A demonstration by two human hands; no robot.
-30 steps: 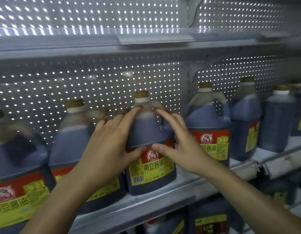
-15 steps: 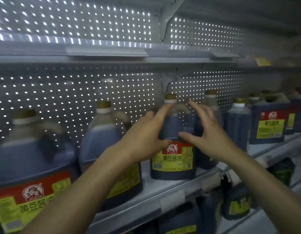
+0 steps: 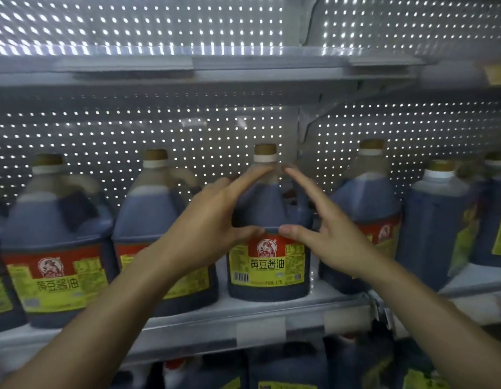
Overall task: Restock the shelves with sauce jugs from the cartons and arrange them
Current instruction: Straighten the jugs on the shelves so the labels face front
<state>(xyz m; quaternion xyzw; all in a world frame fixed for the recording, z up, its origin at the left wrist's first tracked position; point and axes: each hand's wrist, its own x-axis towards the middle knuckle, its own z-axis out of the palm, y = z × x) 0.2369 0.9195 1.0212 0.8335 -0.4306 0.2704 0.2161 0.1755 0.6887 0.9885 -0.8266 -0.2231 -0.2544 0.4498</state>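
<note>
A dark sauce jug (image 3: 267,265) with a red and yellow label and a brown cap stands upright on the grey shelf (image 3: 187,318), its label facing me. My left hand (image 3: 210,220) touches its left shoulder, index finger stretched up to the neck and thumb at the label's top edge. My right hand (image 3: 327,228) mirrors it on the right side, with straight, spread fingers and the thumb touching the label's top. Neither hand curls round the jug.
Matching jugs stand in a row on both sides: two on the left (image 3: 55,248) (image 3: 156,214), others on the right (image 3: 367,203) (image 3: 437,220). A perforated back panel (image 3: 131,136) and an upper shelf (image 3: 187,68) close the bay. More jugs (image 3: 288,369) fill the shelf below.
The camera view has swung, so the jug now sits centred with its label square to me. Both hands stay on it, fingers stretched straighter toward the neck.
</note>
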